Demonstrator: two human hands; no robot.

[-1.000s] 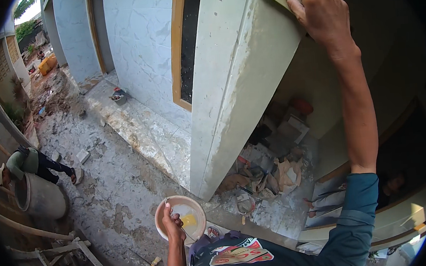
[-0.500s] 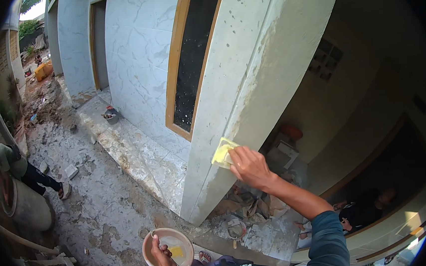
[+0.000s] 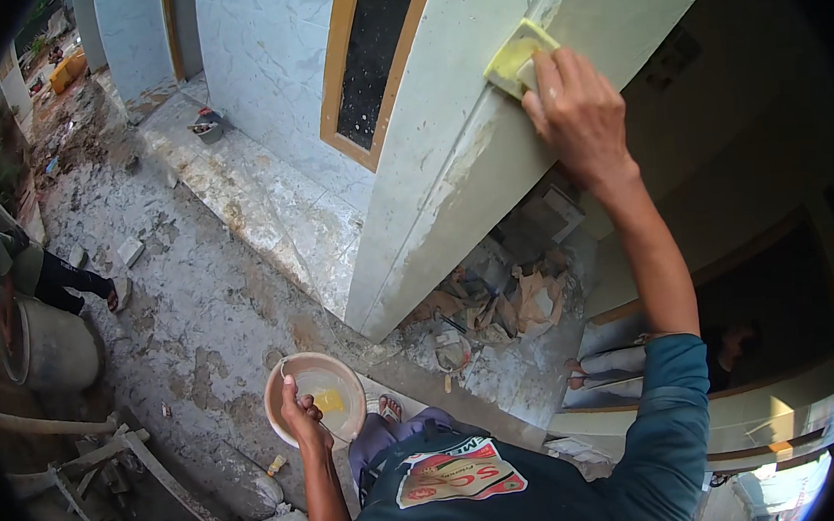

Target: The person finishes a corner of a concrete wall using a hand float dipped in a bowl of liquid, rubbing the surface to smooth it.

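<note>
My right hand [image 3: 582,115] is raised at the upper right, its fingers closed around a square yellow putty spreader [image 3: 509,55]. The spreader lies flat against the pale pillar [image 3: 401,178], over a vertical groove with a rough, darker strip beside it. Low in front of me, my left hand [image 3: 305,416] grips the rim of a round, pinkish-brown bowl [image 3: 340,376], thumb up. Inside the bowl are shallow, cloudy contents and a yellow patch whose kind I cannot make out.
At the left a person [image 3: 31,266] bends over a big grey cylinder [image 3: 63,339]. A wooden trestle [image 3: 175,485] stands lower left. Crumpled paper [image 3: 528,306] and a small bucket [image 3: 452,351] lie beside the pillar's foot. Another person [image 3: 612,372] sits at the right.
My right hand has moved the spreader up along the pillar and to the right. The view has shifted, showing more of my torso. My left hand still holds the bowl.
</note>
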